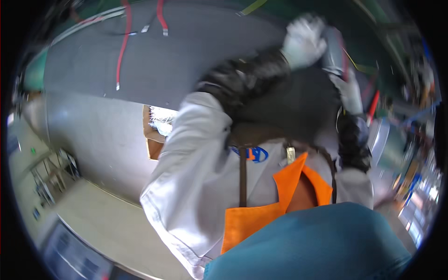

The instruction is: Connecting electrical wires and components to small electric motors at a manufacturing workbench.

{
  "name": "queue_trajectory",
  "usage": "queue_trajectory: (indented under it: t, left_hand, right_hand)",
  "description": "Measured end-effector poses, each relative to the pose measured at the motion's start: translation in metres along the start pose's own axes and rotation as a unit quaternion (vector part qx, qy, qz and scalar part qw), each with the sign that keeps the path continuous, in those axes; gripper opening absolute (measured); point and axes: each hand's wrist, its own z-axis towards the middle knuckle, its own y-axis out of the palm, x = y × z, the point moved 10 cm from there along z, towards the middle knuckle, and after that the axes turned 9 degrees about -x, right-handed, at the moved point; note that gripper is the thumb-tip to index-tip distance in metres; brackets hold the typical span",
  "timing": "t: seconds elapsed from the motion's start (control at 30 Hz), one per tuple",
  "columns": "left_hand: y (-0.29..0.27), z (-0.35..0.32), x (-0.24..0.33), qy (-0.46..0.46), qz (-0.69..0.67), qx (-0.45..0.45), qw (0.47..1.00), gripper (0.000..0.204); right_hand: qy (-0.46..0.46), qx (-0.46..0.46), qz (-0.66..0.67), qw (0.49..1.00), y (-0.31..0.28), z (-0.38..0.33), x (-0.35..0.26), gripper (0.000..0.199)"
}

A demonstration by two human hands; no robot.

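My left hand (304, 43), in a whitish work glove with a black sleeve cover, is raised over the dark grey panel (172, 51). Its fingers look curled but are smeared by motion, so what they hold, if anything, cannot be made out. Close beside it is a smooth grey rounded thing (332, 50) with a red strip along its right side. My right hand (349, 92), also gloved, grips this thing at its lower end, with the fingers partly hidden.
Red straps with pale ends, one a long red strap (122, 58), lie across the panel. A yellow-green strap (252, 6) is at the far edge. An open cardboard box (153, 145) with shiny clear material stands below on the floor. A pale bench or ledge (116, 228) is at lower left.
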Motion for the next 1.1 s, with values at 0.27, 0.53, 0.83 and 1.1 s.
queue_trajectory:
  t: [0.27,0.53,0.83,1.1]
  left_hand:
    - [-0.103,-0.112,-0.046,0.061,-0.038,-0.068,0.995,0.046]
    - [-0.097,-0.135,-0.113,-0.354,-0.205,-0.339,0.847,0.048]
    - [-0.063,-0.074,-0.010,-0.049,0.078,-0.544,0.834,0.044]
    - [-0.072,-0.087,-0.019,0.024,0.292,-0.319,0.901,0.047]
  right_hand:
    - [-0.364,0.163,-0.501,0.768,0.135,-0.086,-0.220,0.047]
    - [0.011,-0.321,-0.289,0.902,0.128,-0.037,-0.148,0.034]
    - [-0.513,-0.320,-0.266,0.750,0.378,-0.110,-0.240,0.020]
    - [-0.570,-0.125,-0.389,0.713,0.290,-0.120,-0.213,0.026]
